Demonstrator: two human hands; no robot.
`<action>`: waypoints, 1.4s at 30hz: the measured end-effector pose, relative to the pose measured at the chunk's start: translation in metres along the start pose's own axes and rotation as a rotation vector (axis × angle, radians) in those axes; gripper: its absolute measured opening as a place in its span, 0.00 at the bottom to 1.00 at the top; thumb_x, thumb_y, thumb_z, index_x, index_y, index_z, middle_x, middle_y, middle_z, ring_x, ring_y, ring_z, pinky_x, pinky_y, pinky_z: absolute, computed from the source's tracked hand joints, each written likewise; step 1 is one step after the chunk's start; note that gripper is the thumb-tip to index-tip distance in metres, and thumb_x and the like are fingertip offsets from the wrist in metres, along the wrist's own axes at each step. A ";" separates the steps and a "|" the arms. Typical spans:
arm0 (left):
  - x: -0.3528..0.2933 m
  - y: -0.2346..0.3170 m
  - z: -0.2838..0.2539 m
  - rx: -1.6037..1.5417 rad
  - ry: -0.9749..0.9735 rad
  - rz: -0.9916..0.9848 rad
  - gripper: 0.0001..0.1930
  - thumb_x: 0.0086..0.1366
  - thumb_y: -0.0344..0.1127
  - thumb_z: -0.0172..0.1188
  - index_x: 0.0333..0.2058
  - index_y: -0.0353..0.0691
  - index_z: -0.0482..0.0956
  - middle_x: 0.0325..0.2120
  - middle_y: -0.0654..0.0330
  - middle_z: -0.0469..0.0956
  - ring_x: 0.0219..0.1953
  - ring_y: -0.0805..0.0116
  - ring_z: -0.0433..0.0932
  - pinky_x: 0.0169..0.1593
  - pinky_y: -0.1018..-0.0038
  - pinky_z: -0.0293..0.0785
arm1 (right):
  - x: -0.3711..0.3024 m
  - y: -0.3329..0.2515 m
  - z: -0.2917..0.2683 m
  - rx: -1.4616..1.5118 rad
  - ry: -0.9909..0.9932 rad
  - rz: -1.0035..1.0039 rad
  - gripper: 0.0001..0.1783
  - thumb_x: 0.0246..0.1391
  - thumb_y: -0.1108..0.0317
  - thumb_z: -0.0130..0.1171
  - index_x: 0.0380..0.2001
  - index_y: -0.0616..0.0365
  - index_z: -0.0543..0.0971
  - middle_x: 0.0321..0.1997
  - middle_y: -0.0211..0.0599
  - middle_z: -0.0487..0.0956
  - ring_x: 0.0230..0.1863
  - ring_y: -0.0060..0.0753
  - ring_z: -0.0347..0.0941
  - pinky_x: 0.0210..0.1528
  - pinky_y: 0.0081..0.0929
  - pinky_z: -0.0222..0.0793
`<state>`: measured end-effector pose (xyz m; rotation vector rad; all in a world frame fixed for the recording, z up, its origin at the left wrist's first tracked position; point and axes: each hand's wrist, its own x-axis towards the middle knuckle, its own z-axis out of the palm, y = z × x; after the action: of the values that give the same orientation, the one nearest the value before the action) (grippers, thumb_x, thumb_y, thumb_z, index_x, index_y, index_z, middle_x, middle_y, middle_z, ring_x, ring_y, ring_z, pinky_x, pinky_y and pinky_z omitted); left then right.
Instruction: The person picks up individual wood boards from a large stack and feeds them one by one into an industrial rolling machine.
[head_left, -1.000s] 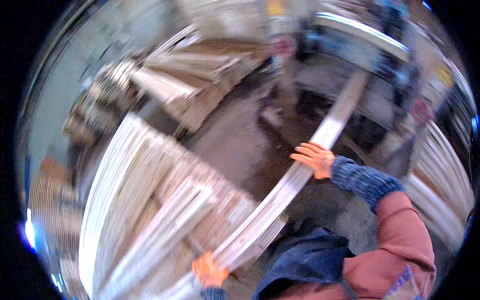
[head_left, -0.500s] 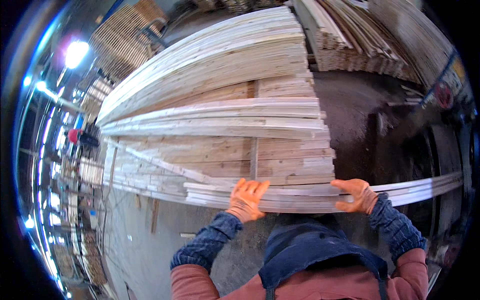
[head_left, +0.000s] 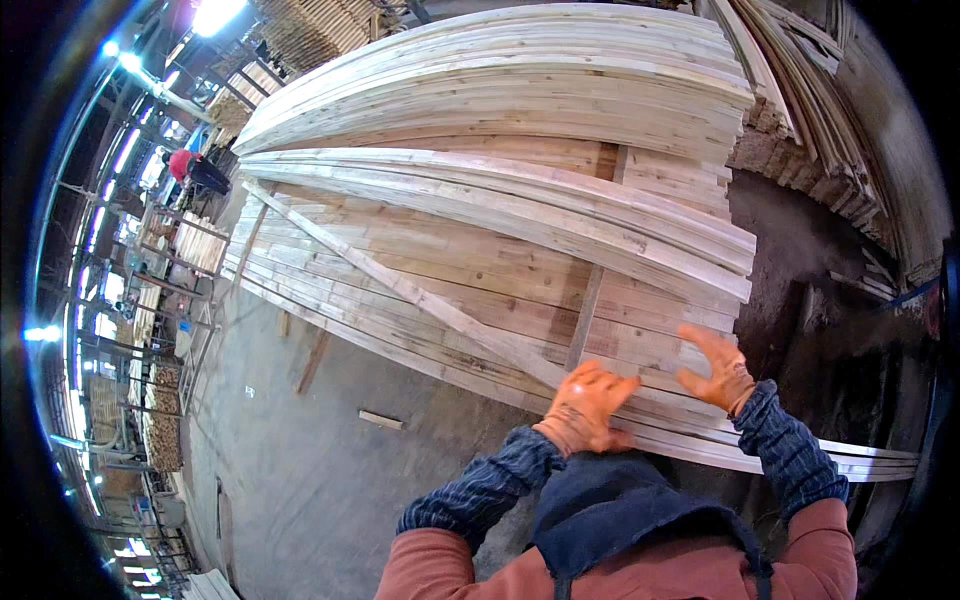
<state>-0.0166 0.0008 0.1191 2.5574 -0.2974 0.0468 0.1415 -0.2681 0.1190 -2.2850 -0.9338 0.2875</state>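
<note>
Both my hands wear orange gloves. Near the front edge of the lumber stack, my left hand (head_left: 590, 408) curls around the left end of several narrow wooden boards (head_left: 690, 437); its palm hides their ends. These boards run to the right, past the stack's end. My right hand (head_left: 716, 372) is over the same boards, thumb and fingers spread apart, gripping nothing. In front of me the broad stack of planks (head_left: 480, 255) has a flat top layer, with a loose row of boards (head_left: 560, 212) across it. One slanting board (head_left: 410, 290) reaches toward my left hand.
Higher layers of planks (head_left: 500, 90) rise at the far side. More lumber (head_left: 815, 160) is piled at the far right. Wood scraps (head_left: 380, 419) lie on the concrete floor (head_left: 300, 480) to the left. Another person (head_left: 190, 170) stands in the left background, near racks.
My view has turned and the stack appears tilted. The narrow boards have slid right, so their left ends now lie at my left hand. My right hand has lifted with its fingers spread.
</note>
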 end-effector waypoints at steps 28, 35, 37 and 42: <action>0.150 -0.270 -0.042 -1.358 1.001 -0.907 0.52 0.62 0.63 0.70 0.74 0.45 0.53 0.70 0.53 0.63 0.68 0.56 0.66 0.67 0.52 0.62 | 0.034 0.219 0.040 0.365 0.327 0.513 0.33 0.54 0.91 0.60 0.63 0.62 0.72 0.64 0.42 0.75 0.61 0.37 0.76 0.57 0.33 0.80; 0.198 -0.324 -0.049 -1.477 0.783 -1.276 0.36 0.59 0.70 0.68 0.53 0.48 0.78 0.48 0.61 0.79 0.49 0.63 0.75 0.51 0.54 0.75 | 0.053 0.170 0.039 0.945 0.638 0.806 0.23 0.62 0.73 0.61 0.61 0.54 0.77 0.65 0.31 0.76 0.63 0.33 0.73 0.56 0.31 0.78; 0.197 -0.320 -0.052 -1.570 0.744 -1.237 0.34 0.60 0.69 0.68 0.53 0.50 0.79 0.48 0.62 0.79 0.49 0.63 0.75 0.51 0.54 0.74 | 0.052 0.170 0.038 1.156 0.712 0.888 0.21 0.66 0.64 0.57 0.62 0.51 0.77 0.65 0.26 0.75 0.63 0.30 0.70 0.56 0.30 0.76; 0.160 -0.328 -0.056 -1.769 0.800 -1.153 0.29 0.60 0.64 0.70 0.54 0.55 0.79 0.52 0.63 0.79 0.55 0.61 0.76 0.55 0.51 0.74 | 0.049 0.114 0.041 0.874 0.545 0.816 0.26 0.63 0.75 0.58 0.64 0.50 0.75 0.67 0.32 0.74 0.65 0.32 0.70 0.56 0.33 0.77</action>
<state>0.2134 0.2669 0.0082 0.5405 0.9936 0.2228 0.2221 -0.2753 0.0163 -1.6331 0.3959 0.3012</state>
